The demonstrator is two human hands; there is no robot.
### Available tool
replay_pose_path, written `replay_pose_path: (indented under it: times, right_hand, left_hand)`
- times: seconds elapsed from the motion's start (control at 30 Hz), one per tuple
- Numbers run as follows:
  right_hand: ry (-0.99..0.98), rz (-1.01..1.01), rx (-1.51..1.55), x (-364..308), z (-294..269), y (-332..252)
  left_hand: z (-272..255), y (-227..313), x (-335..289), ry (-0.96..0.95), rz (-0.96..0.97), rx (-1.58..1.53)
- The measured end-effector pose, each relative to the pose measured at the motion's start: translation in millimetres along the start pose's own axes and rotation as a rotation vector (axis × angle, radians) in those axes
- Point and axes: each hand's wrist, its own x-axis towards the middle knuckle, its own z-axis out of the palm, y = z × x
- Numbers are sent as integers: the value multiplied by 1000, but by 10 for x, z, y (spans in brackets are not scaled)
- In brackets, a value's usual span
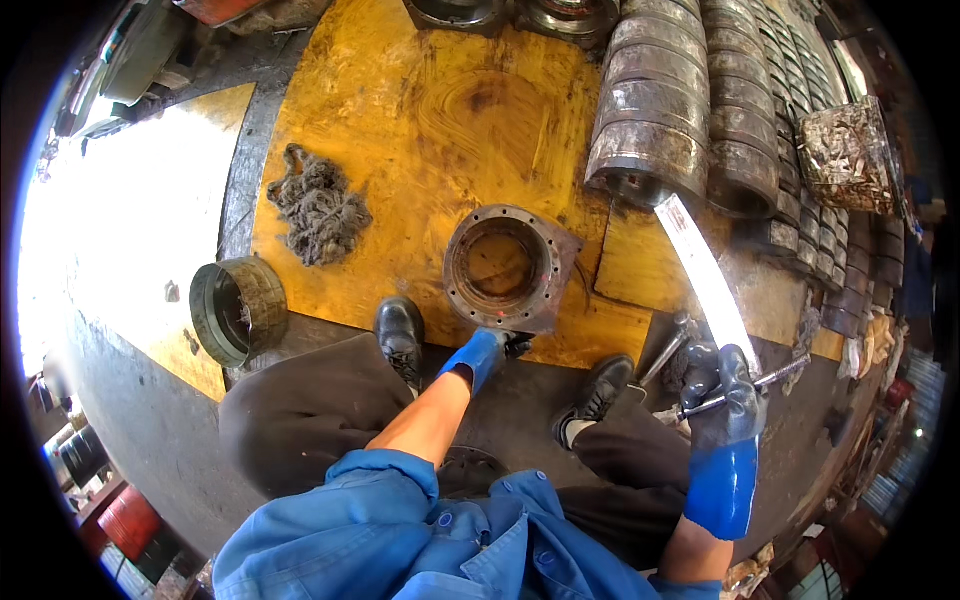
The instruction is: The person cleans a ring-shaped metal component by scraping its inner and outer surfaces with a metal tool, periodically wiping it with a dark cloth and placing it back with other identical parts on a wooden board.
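A square-backed metal housing (553,262) with a round bolt-holed flange and a wide bore sits on the yellow sheet in front of me. My left hand (500,347), in a blue and black glove, is closed at its near edge, with the fingers partly hidden. Out to the right, my gloved right hand (725,395) grips a long bright flat metal bar (708,270), which reaches forward toward the cylinders. A thin metal rod (785,373) crosses at the same grip; whether the two are joined, I cannot tell.
A heap of grey rag yarn (322,208) and an open metal ring (240,310) lie to the left. Rows of ribbed metal cylinders (652,110) fill the far right, beside a crumpled block (848,157). A metal-handled tool (664,352) rests near my right shoe (598,395).
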Motion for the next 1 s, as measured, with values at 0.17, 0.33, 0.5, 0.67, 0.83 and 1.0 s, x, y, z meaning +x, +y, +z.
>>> replay_pose_path:
  times: [0.17,0.33,0.5,0.67,0.83,1.0]
  right_hand:
    - [-111,25,35,44,-62,106]
    - [-112,22,53,-65,-29,76]
    - [-138,26,62,-171,-26,22]
    - [-135,53,52,-287,-19,3]
    - [-258,61,134,-437,31,-5]
    - [-391,75,368,-436,-5,180]
  left_hand:
    - [-23,128,-76,-37,105,-65]
    - [109,185,-52,-48,43,-46]
    - [95,215,-99,-86,88,211]
    - [448,70,-750,-513,-10,338]
    - [1306,-162,-2520,-1040,430,696]
    - [1436,-84,-2877,-883,1850,1728]
